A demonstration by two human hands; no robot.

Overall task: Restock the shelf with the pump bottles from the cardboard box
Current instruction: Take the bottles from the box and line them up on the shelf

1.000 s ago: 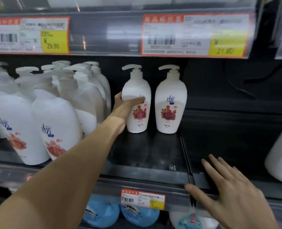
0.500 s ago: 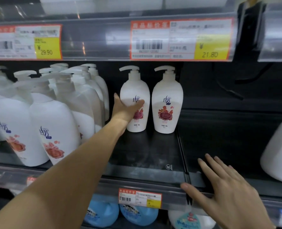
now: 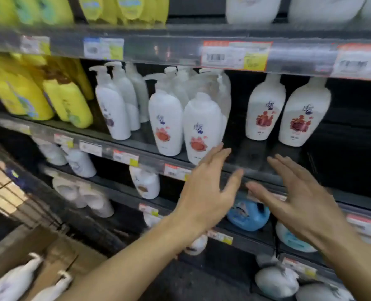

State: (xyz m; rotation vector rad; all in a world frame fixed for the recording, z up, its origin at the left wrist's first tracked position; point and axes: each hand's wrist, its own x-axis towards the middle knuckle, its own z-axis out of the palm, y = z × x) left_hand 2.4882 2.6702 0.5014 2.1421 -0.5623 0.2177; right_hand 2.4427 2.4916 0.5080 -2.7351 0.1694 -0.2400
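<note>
Two white pump bottles with red flower labels (image 3: 265,111) stand side by side at the back of the dark shelf (image 3: 254,168). More white pump bottles (image 3: 202,127) crowd the same shelf to their left. My left hand (image 3: 206,192) hovers open in front of the shelf edge, holding nothing. My right hand (image 3: 299,196) is open beside it, fingers spread, also holding nothing. At the bottom left a cardboard box (image 3: 48,257) holds white pump bottles (image 3: 17,279) lying on their sides.
Yellow bottles (image 3: 61,98) fill the shelf's left end and the shelf above. Lower shelves carry white bottles and a blue refill pouch (image 3: 247,213). A wire cart (image 3: 17,203) stands at the left. Price tags line the shelf rails.
My left hand has let go of the bottle at the back and pulled out of the shelf. My right hand has lifted off the shelf edge. The view has swung left and down.
</note>
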